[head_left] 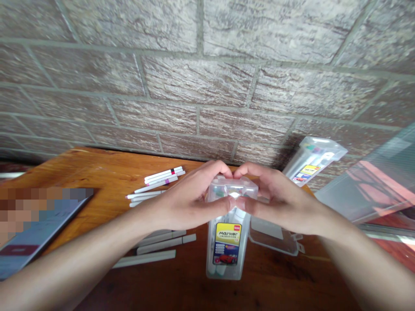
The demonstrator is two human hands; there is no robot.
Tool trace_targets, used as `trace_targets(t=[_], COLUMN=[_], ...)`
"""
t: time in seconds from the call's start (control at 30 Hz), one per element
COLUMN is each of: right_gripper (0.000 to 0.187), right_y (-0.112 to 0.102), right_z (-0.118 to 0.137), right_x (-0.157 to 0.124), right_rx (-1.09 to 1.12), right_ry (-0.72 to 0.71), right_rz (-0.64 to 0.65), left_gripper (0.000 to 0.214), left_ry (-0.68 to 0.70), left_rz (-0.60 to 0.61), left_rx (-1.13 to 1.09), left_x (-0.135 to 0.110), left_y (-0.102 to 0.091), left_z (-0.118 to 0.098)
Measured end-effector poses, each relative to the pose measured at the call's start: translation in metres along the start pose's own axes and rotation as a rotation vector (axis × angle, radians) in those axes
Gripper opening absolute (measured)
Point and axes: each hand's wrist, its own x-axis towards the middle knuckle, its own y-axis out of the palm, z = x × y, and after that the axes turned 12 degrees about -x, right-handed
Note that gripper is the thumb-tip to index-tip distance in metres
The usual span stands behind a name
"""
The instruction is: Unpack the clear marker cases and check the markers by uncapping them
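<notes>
A clear plastic marker case (228,246) with a yellow and blue label stands upright on the table, several markers showing inside. My left hand (191,201) grips its top from the left, and my right hand (275,194) from the right. Both thumbs meet at the front catch of the lid, and the fingers curl over the top toward the back. Left of the case, several white markers (155,246) lie on the table, partly hidden by my left forearm. More white markers (165,177) lie farther back.
Another clear marker case (308,160) stands by the brick wall (220,82) at the back right. An open clear plastic case (275,237) lies behind my right hand. A screen device (42,233) sits at the left of the wooden table (106,168). A translucent panel (372,181) rises at right.
</notes>
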Motion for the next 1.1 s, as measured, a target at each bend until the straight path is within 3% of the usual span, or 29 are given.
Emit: trace_targets(t=[0.43,0.7,0.93,1.1], right_gripper=[0.035,0.033,0.036,0.034], right_y=[0.002,0.002,0.009,0.011], right_z=[-0.003,0.0,0.003,0.002], right_x=[0.0,-0.001,0.001,-0.001], right_rx=[0.097,-0.003,-0.22,-0.286], right_ry=[0.034,0.028,0.014,-0.001], right_rz=[0.021,0.012,-0.141,-0.153], left_gripper=[0.034,0.035,0.028,0.028], left_ry=[-0.056,-0.075,-0.04,-0.08], left_rz=[0.024,0.049,0.097,0.096], left_rx=[-0.033,-0.024,-0.061,-0.057], left_x=[-0.001,0.0,-0.004,-0.005], left_y=[0.0,-0.001,-0.007,-0.008], left_z=[0.001,0.0,-0.002,-0.004])
